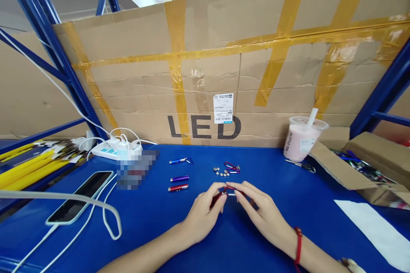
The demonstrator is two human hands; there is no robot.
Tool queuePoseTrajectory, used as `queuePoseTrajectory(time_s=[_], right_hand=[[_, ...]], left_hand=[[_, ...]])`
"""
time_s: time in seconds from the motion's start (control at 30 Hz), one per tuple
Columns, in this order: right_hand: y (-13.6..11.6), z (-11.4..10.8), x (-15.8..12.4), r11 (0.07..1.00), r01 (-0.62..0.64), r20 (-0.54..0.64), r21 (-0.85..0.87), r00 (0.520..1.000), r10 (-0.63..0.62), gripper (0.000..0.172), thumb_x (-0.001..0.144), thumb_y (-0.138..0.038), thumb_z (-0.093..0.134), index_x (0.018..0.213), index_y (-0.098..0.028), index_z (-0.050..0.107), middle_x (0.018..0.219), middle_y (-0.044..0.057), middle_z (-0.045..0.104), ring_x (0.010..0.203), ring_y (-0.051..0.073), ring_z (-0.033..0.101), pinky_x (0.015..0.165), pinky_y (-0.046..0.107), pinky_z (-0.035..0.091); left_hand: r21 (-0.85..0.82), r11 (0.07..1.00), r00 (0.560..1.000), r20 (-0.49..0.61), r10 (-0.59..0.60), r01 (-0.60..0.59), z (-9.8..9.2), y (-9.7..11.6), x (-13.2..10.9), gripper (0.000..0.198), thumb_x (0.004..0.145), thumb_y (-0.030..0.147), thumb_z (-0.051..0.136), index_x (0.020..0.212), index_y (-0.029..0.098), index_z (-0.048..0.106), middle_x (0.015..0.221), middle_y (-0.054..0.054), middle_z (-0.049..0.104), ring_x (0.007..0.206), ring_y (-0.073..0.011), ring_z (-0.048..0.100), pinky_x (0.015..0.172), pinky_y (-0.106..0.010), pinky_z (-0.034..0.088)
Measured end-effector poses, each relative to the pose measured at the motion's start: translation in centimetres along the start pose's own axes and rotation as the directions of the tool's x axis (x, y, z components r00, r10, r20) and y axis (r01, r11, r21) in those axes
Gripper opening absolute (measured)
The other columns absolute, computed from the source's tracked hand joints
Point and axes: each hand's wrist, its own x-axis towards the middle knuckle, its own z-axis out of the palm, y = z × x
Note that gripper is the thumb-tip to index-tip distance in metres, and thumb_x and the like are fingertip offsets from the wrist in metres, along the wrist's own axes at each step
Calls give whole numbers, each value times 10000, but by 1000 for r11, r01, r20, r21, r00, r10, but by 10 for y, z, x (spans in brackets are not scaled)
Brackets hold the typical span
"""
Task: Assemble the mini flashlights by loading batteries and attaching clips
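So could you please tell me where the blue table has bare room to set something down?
Bare table lies between the right hand and the box, and between the phone and the left hand. It is crowded ahead of the hands: three small torches, button cells.

Large black capitals reading "LED" are printed on the cardboard sheet (224,72) that stands along the far edge of the blue worktop (153,222); the yellow tape crossing the sheet partly covers the letter L. A white shipping label (223,108) is stuck on the cardboard over the upper part of the E and D; it carries a barcode and small print too fine to read. Near the far right corner of the worktop, a pink drink cup (301,136) has dark lettering running vertically down its side, which appears to read "ALITTLE TEA", though the letters are small.
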Motion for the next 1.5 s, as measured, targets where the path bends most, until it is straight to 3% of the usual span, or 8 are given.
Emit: queuePoseTrajectory(time_s=[0.1,0.23,0.5,0.7,0.8,1.0,1.27,1.5], right_hand=[[-6,0,1,990,-116,5,85,993,116,335,894,-369,383,1132,-219,566,886,40,628,611,116,550,556,221,464],[-12,-1,3,945,-224,43,239,974,221,374,876,-421,389,1087,-178,579,675,8,570,529,107,493,485,212,420],[-15,0,4,815,-337,127,471,941,315,438,828,-512,436,1012,-152,605,523,-40,433,448,91,416,415,204,339],[-13,1,6,724,-375,157,578,923,352,456,783,-542,489,986,-154,616,528,-47,431,411,73,396,393,199,334],[-12,1,7,698,-392,161,599,913,375,448,774,-534,505,979,-154,621,557,-43,442,414,65,401,393,194,340],[-8,3,9,676,-449,219,584,889,402,464,743,-537,527,991,-157,625,658,-12,497,430,62,434,355,182,339],[-6,5,9,690,-483,255,540,875,412,452,736,-515,519,1001,-164,623,714,6,537,449,63,471,347,169,350],[-5,6,10,663,-501,284,556,864,416,457,719,-521,531,997,-170,627,712,4,543,444,62,478,337,165,355]], left_hand=[[14,1000,1000,20,1,-2,1,0,-1,245,913,294,323,1073,215,492,622,48,483,579,-98,453,585,-207,331],[16,1000,1000,21,-23,23,1,1,-2,247,909,315,326,1035,204,508,609,48,477,557,-96,436,560,-207,317],[37,997,997,25,-69,68,1,7,-2,265,891,351,333,899,185,540,617,41,456,558,-100,390,539,-211,292],[17,997,998,5,-69,69,1,9,-3,267,889,361,332,779,180,496,599,48,425,553,-96,373,543,-212,281],[-15,998,998,2,-64,64,1,9,-4,274,896,369,325,786,180,491,585,51,417,545,-96,374,537,-209,287],[-70,996,999,8,-47,47,-1,7,-3,304,912,374,300,976,174,520,531,61,422,502,-94,395,535,-211,296],[-54,990,991,-24,-133,131,0,4,-1,337,895,412,314,700,172,447,527,59,389,508,-90,359,520,-216,272],[7,993,993,-22,-116,117,-3,1,2,266,849,413,418,743,178,482,526,70,365,506,-84,319,494,-203,247]])
